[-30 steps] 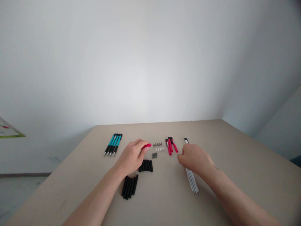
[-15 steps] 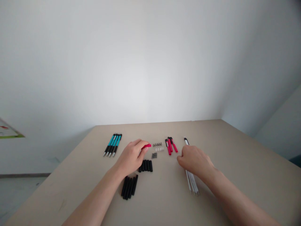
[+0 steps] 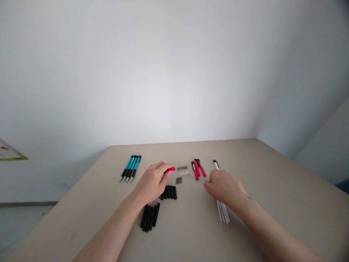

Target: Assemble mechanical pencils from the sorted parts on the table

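Observation:
In my left hand (image 3: 153, 183) a pink-red pen barrel (image 3: 171, 169) is pinched between thumb and fingers, its end sticking out to the right. My right hand (image 3: 224, 183) is closed, knuckles up, over a bundle of thin white pen refills (image 3: 224, 214). Whatever its fingers grip is hidden beneath it. Beyond that hand the top of a white pen with a black end (image 3: 216, 164) shows. Several pink-red barrels with black clips (image 3: 198, 169) lie between the hands, farther back.
Metal tips (image 3: 182, 167), clear plastic pieces (image 3: 184, 173) and small springs (image 3: 179, 180) lie in rows mid-table. Short black grips (image 3: 170, 192) and longer black tubes (image 3: 149, 217) lie nearer me. Teal pens (image 3: 131, 168) are grouped at left. A wall (image 3: 169, 72) stands behind the table.
My right hand has shifted very slightly left and towards me, and the leftmost refill under it has moved a little. My left hand holds the barrel almost still.

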Tool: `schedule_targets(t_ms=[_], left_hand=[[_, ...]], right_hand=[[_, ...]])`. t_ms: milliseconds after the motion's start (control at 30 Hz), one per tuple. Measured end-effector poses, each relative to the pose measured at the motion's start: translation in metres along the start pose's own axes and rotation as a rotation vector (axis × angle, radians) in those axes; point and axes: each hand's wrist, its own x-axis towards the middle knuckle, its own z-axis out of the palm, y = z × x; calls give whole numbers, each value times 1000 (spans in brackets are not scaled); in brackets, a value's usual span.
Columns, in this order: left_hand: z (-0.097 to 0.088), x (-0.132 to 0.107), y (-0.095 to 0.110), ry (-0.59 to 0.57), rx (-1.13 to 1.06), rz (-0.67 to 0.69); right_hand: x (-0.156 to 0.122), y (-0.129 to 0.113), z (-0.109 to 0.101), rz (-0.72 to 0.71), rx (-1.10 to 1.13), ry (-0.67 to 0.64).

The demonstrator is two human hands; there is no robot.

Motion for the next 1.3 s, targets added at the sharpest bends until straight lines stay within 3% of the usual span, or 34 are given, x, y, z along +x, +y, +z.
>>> schedule_targets(t_ms=[300, 700, 900, 1100, 1300], left_hand=[[1, -1, -2, 18, 0, 6], [2, 0, -2, 9, 6, -3], [3, 0, -1, 7, 15, -9], [2, 0, -1, 3, 15, -15], [2, 0, 0, 6, 12, -14]], right_hand=[[2, 7, -7, 87, 1, -14], [2, 3, 6, -80, 4, 3], [-4, -7, 3, -307, 19, 18], [-21, -5, -10, -809, 161, -114], [-23, -8, -5, -945, 177, -218]])
